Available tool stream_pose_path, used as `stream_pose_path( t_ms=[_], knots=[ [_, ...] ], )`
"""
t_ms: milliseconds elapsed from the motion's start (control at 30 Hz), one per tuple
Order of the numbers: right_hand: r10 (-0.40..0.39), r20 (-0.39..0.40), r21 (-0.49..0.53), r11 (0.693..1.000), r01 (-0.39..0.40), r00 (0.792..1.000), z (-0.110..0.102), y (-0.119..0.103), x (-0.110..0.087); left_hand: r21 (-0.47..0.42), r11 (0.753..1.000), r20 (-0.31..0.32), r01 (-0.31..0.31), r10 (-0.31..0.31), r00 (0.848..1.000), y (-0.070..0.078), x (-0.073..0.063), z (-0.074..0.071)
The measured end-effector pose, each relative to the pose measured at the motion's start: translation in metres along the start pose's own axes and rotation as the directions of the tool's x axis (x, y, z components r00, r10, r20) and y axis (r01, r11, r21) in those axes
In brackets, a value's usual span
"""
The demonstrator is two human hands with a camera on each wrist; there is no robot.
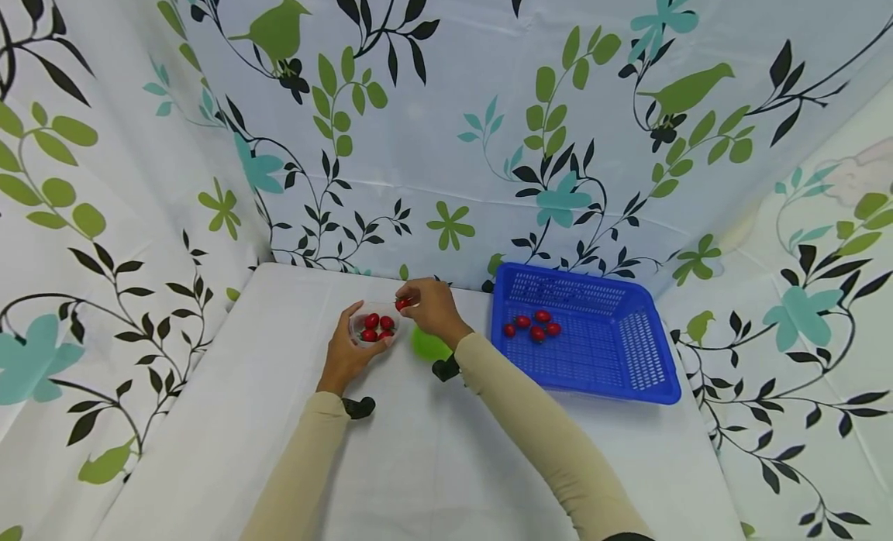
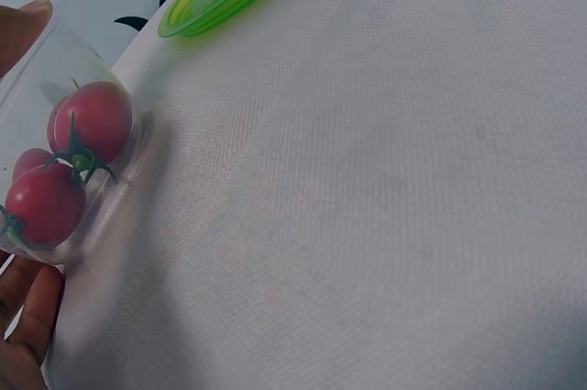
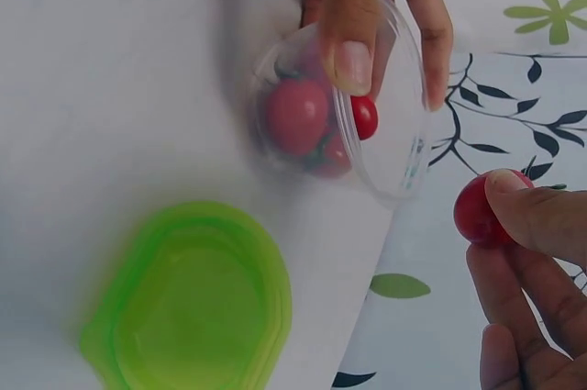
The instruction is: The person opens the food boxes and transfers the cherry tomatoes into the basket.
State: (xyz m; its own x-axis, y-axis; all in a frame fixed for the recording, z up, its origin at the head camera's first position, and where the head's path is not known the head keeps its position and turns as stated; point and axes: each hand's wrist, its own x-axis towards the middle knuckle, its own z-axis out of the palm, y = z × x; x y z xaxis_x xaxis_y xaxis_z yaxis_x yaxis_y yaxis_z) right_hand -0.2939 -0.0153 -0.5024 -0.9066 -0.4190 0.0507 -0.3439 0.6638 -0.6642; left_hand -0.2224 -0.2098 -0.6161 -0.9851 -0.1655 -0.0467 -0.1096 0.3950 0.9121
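My left hand [image 1: 351, 347] grips a clear plastic tub [image 3: 385, 165] round its side, with the thumb over the rim. Several red cherry tomatoes [image 2: 96, 119] with green stems lie inside the tub, which stands on the white table. Just right of the rim and above it, my right hand [image 1: 434, 312] pinches one cherry tomato [image 3: 479, 213] between thumb and fingertips. A bright green translucent lid [image 3: 197, 307] lies flat on the table next to the tub, partly under the right hand in the head view.
A blue perforated plastic basket [image 1: 617, 324] stands at the right of the table [image 1: 432, 448], holding several cherry tomatoes [image 1: 537, 333] in its left part. A patterned curtain [image 1: 446, 138] with leaves and birds rises behind the table's back edge.
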Motion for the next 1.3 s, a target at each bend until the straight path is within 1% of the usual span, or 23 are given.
stream_pose_path(
  t_ms=[267, 500, 633, 900, 1133, 1300],
  knots=[
    [-0.013, -0.015, -0.013, 1.000, 0.013, 1.000, -0.016, 0.007, -0.005, -0.024, 1.000, -0.002, -0.016, 0.016, 1.000, 0.001, -0.001, 0.001],
    [-0.004, -0.037, 0.020, 1.000, 0.005, 0.999, -0.025, 0.013, -0.011, -0.010, 1.000, 0.001, -0.027, 0.027, 1.000, 0.002, -0.003, 0.001],
    [0.003, -0.047, 0.015, 1.000, -0.002, 0.999, -0.028, 0.018, -0.015, -0.013, 1.000, 0.002, -0.025, 0.025, 1.000, 0.000, -0.002, 0.001],
    [0.018, -0.081, 0.060, 0.998, -0.013, 0.997, -0.037, 0.029, -0.025, -0.018, 1.000, 0.011, -0.023, 0.024, 1.000, 0.000, -0.002, 0.000],
    [0.048, -0.095, 0.045, 0.998, -0.044, 0.994, -0.050, 0.043, -0.031, -0.011, 1.000, 0.011, -0.026, 0.026, 1.000, -0.002, -0.001, 0.000],
    [0.039, -0.118, 0.090, 0.996, -0.028, 0.992, -0.060, 0.051, -0.038, -0.011, 1.000, 0.020, -0.015, 0.015, 1.000, -0.003, 0.000, 0.000]
  ],
)
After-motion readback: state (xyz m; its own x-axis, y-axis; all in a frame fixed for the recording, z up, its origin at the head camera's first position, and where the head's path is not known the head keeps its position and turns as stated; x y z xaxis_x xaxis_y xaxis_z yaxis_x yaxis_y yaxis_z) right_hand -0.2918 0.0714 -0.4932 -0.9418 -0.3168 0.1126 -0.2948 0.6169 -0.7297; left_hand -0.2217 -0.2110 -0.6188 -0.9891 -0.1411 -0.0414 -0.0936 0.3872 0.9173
